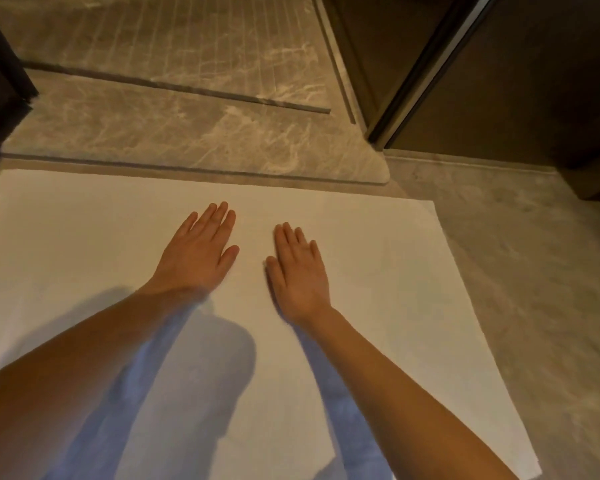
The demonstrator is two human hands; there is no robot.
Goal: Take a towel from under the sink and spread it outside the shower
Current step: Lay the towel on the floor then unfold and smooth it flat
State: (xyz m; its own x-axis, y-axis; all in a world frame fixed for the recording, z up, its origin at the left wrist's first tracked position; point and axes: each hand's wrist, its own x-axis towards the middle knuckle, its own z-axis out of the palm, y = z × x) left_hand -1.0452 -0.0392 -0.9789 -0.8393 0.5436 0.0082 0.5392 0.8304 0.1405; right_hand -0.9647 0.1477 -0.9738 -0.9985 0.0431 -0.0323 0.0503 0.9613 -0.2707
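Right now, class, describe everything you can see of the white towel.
The towel is plain white, soft-looking cloth, spread flat and smooth on the grey marbled floor, its far edge along the raised shower threshold. Its right corner is square. The left hand and right hand press flat on it, palms down, casting shadows.

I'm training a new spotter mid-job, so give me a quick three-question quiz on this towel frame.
1. True or false: the white towel is still folded in a stack.
2. How do the left hand and right hand sit on it? A) gripping corners B) flat, palms down C) lifted clear
3. What lies just beyond the towel's far edge?

Key: 1. False, it lies spread flat. 2. B. 3. The marble threshold with a dark door track.
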